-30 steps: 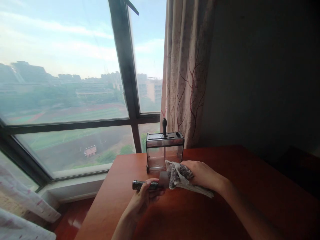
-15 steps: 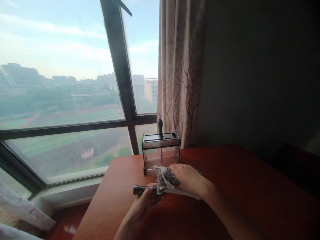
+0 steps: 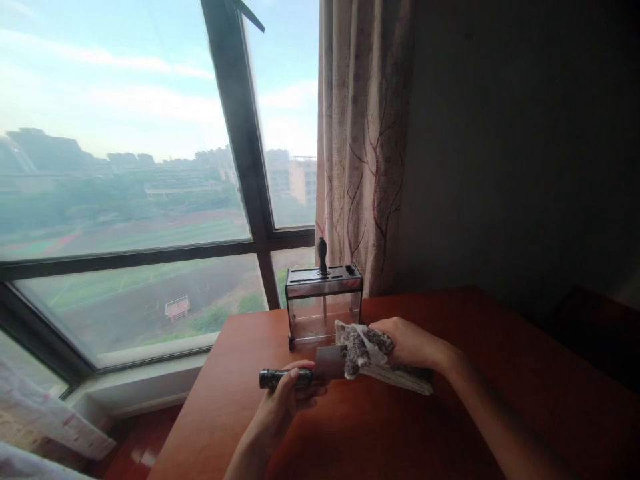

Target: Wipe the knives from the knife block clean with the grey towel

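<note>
My left hand is closed around the black handle of a cleaver, held level above the table. Part of its broad blade shows next to the handle; the rest is behind a grey and white cloth. My right hand grips that cloth, which is folded over the blade and hangs along its lower edge. Beyond the blade stands a clear-sided knife block with a slotted top, holding one tool by its upright black handle.
The reddish wooden table reaches toward the dark wall on the right. A patterned curtain hangs behind the knife block. Large windows fill the left side, with a sill below them.
My right hand has slid the cloth to the right along the blade, away from the handle, uncovering blade near my left hand. The left hand has shifted slightly left with the cleaver.
</note>
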`<state>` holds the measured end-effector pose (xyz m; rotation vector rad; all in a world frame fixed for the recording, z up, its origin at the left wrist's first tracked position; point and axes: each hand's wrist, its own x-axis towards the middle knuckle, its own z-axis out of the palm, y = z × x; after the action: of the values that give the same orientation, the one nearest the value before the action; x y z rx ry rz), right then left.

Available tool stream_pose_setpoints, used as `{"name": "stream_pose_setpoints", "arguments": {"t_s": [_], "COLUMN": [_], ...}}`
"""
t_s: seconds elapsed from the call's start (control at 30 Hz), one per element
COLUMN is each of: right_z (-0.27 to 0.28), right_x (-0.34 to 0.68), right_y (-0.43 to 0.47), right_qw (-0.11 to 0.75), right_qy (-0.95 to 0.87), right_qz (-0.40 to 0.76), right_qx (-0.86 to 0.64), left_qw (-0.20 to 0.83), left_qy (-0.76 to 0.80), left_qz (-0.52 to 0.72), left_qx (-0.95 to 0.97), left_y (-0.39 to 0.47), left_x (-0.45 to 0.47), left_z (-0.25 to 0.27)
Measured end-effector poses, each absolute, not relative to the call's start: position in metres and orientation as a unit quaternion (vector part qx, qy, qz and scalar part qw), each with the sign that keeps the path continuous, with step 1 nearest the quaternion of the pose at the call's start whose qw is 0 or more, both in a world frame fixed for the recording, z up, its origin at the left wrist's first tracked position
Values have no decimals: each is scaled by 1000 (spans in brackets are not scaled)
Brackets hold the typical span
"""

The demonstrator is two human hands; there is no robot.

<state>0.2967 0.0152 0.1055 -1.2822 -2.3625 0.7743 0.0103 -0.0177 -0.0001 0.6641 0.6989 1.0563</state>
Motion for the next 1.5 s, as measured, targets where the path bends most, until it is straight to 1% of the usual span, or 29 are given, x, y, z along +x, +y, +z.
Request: {"name": "stream_pose_setpoints", "arguments": {"t_s": [0.07, 0.13, 0.23, 0.37, 0.43, 0.53, 0.63, 0.73, 0.8, 0.9, 1.0, 1.1, 1.2, 1.3, 1.4, 1.5], "right_z": [105, 102, 89, 59, 43, 25, 18, 20, 25, 34, 40, 38, 27, 12, -3, -14], "right_x": [307, 315, 321, 309, 297, 281, 277, 286, 293, 301, 301, 295, 286, 280, 278, 275], "right_y": [17, 19, 19, 14, 10, 4, 2, 3, 5, 7, 4, -1, -3, -2, 0, -2], "right_qw": [200, 240, 337, 484, 533, 582, 590, 539, 504, 488, 510, 547, 600, 630, 647, 657], "right_qy": [-811, -783, -718, -565, -491, -417, -439, -521, -560, -581, -551, -493, -384, -269, -219, -242], "right_qz": [349, 399, 434, 496, 531, 555, 520, 463, 446, 438, 448, 494, 557, 609, 615, 607], "right_qx": [-425, -412, -427, -447, -439, -423, -434, -473, -483, -483, -485, -461, -427, -399, -395, -376], "left_qw": [755, 757, 763, 752, 745, 747, 750, 752, 756, 763, 767, 770, 778, 786, 785, 782], "left_qy": [311, 303, 301, 322, 330, 335, 343, 344, 341, 336, 327, 315, 310, 315, 313, 300], "left_qz": [491, 499, 507, 536, 548, 547, 537, 527, 517, 505, 501, 503, 500, 494, 500, 513], "left_qx": [303, 295, 265, 207, 188, 178, 179, 199, 213, 224, 232, 235, 221, 199, 189, 186], "left_y": [-19, -19, -19, -18, -18, -18, -17, -17, -17, -16, -17, -18, -17, -17, -17, -19], "left_x": [10, 11, 11, 15, 18, 22, 23, 19, 16, 15, 17, 20, 24, 27, 29, 30], "left_z": [1, 2, 5, 6, 6, 5, 4, 5, 5, 4, 3, 0, -5, -10, -10, -7]}}
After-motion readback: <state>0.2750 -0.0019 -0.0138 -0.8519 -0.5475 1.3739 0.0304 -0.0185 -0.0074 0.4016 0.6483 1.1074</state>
